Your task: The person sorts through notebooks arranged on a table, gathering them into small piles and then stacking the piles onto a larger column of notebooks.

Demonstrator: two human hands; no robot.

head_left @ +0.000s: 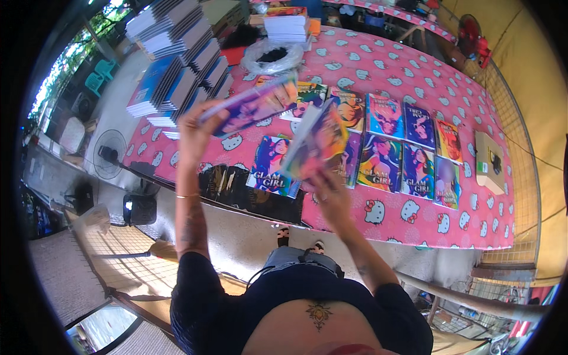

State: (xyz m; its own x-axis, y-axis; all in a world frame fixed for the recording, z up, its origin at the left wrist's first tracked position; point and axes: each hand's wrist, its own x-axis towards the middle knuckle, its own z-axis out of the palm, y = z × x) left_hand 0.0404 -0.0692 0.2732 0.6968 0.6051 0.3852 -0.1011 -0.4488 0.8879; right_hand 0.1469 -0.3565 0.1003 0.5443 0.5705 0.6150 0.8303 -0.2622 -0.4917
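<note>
Two books are up off the table (pixel 414 231), one in each hand, and I watch both from here with everything placed by that table. I have the left hand (pixel 201 121) over the table's left part, its thumb on top and its fingers closed on the near end of a purple book (pixel 257 108), which tilts up to the right. I have the right hand (pixel 328 192) above the table's near middle, its fingers gripping the lower edge of a bright book (pixel 325 139) that leans steeply; from my view I cannot tell where that thumb sits. Below and to the right of the held books, I see the rows (pixel 381 160) of more books, covers up, running across the table's middle toward its right end. Near that right end I make out a tan box (pixel 490 163). A black sheet (pixel 248 192) lies along the table's near edge, left of centre. Tall stacks (pixel 183 65) of spiral-bound books rise at the table's far left, and a clear plastic bundle (pixel 281 53) sits by its far edge. Off the table's left side I see a round fan (pixel 110 154), with green chairs (pixel 102 74) farther back.
</note>
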